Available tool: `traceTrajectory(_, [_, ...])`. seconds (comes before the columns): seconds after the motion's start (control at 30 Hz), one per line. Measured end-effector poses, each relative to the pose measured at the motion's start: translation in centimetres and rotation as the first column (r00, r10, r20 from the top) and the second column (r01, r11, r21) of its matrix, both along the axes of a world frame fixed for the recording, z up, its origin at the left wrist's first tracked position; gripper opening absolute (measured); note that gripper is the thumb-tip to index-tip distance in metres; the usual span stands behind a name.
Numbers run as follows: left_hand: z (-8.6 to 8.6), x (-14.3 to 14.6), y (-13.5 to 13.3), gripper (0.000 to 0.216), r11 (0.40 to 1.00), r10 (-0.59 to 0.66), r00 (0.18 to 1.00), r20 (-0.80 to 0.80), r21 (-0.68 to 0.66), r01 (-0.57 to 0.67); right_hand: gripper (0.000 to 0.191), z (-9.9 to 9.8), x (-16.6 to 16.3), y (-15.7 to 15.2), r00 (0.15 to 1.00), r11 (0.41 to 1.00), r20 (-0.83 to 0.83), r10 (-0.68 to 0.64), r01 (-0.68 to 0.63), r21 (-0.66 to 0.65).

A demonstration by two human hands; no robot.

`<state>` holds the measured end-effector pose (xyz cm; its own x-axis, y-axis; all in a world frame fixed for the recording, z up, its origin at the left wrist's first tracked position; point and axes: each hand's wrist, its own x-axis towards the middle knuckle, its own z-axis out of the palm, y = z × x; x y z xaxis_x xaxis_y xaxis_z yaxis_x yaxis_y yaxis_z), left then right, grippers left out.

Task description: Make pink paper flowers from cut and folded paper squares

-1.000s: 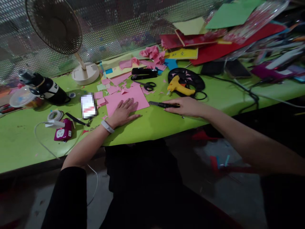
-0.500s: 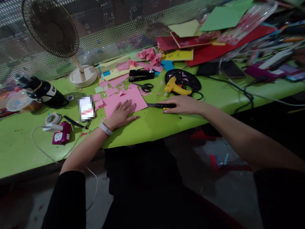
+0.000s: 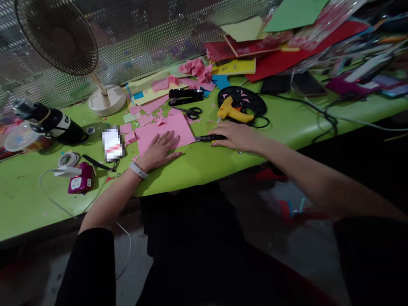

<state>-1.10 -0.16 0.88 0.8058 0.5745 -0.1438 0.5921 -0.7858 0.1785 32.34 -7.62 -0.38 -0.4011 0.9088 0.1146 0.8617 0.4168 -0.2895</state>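
Note:
My left hand lies flat with its fingers spread on a sheet of pink paper, pressing it to the green tabletop. To the right, my right hand has its fingers closed on the black handle of a utility knife. The knife lies low over the table, and its narrow grey tip points left at the sheet's right corner. Part of the handle is hidden under my fingers. A yellow glue gun rests just beyond my right hand, on a round black tray.
Black scissors, a stapler and pink scraps lie behind the sheet. A phone, a purple power adapter, a bottle and a fan stand left. Red card and cables are at right.
My right hand has slid slightly left along the knife handle and covers more of it. The left hand stays flat on the pink sheet. The whole view has shifted a little.

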Motion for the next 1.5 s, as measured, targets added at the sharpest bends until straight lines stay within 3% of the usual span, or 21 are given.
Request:
traceTrajectory(0.13, [0.0, 0.1, -0.1, 0.095, 1.000, 0.002, 1.000, 0.006, -0.013, -0.002, 0.042, -0.6, 1.1, -0.5, 0.999, 1.000, -0.054, 0.005, -0.006, -0.016])
traceTrajectory(0.33, [-0.4, 0.0, 0.2, 0.096, 1.000, -0.005, 1.000, 0.019, -0.001, 0.005, 0.045, -1.3, -0.2, 0.4, 0.994, 0.998, -0.099, 0.040, -0.036, 0.044])
traceTrajectory(0.57, [-0.1, 0.1, 0.0, 0.097, 1.000, 0.002, 1.000, 0.015, -0.024, -0.002, 0.044, -0.3, -0.5, -0.1, 0.993, 0.997, -0.107, 0.059, -0.065, -0.052])
traceTrajectory(0.77, [-0.4, 0.0, 0.0, 0.093, 0.999, 0.021, 0.999, 0.044, -0.032, -0.020, 0.035, -0.2, -2.4, 0.2, 0.993, 0.999, -0.113, 0.023, -0.026, -0.032])
traceTrajectory(1.33, [-0.7, 0.0, 0.1, 0.091, 0.999, 0.013, 1.000, 0.007, -0.036, -0.013, 0.040, -0.5, -3.2, 0.1, 0.986, 0.995, -0.131, 0.100, -0.103, -0.012])
traceTrajectory(1.5, [-0.4, 1.1, -0.2, 0.090, 0.996, 0.062, 0.998, -0.002, -0.063, -0.062, 0.040, -0.5, -2.9, 0.2, 0.994, 0.999, -0.099, 0.049, -0.048, 0.009])
